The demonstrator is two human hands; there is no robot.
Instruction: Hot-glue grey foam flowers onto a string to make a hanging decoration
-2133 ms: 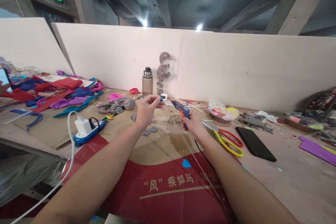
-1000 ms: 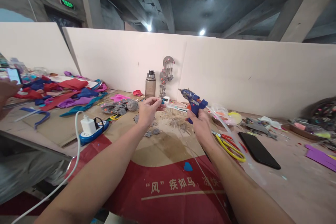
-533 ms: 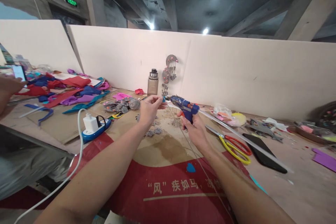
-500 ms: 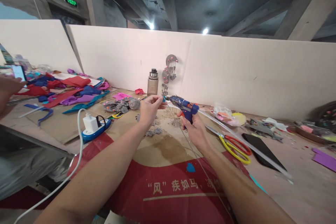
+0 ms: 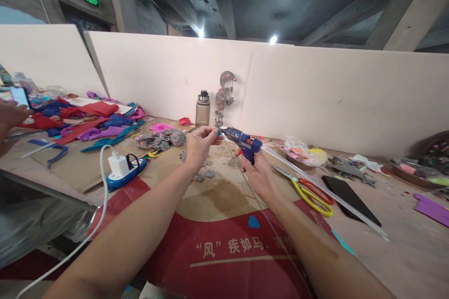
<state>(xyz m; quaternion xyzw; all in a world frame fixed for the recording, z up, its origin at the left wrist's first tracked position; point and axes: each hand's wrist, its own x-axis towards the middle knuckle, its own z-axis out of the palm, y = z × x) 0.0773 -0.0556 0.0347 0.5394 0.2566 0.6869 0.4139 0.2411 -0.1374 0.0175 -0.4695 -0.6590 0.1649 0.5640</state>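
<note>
My right hand (image 5: 257, 168) is wrapped round the handle of a blue hot glue gun (image 5: 242, 140), whose nozzle points left. A long clear glue stick (image 5: 326, 191) runs out of its back end. Between the thumb and fingers of my left hand (image 5: 201, 145) is a small blue piece (image 5: 219, 132), mostly covered by the fingertips. The nozzle is right beside this piece; whether they touch, I cannot tell. A thin cord passes below the gun toward my right forearm. On the red and brown cardboard (image 5: 224, 215) beneath lies a blue heart (image 5: 253, 222).
Scissors (image 5: 312, 196) and a black phone (image 5: 351, 201) lie to the right. A blue power strip (image 5: 126, 175) with a white plug stands left. Behind are a bottle (image 5: 202, 111) and a grey hanging ornament (image 5: 224, 96). Felt scraps (image 5: 94, 121) and another person's hand (image 5: 12, 117) are far left.
The whole view has shifted slightly. Both hands keep nearly the same pose, with the glue gun's nozzle still beside the small blue piece.
</note>
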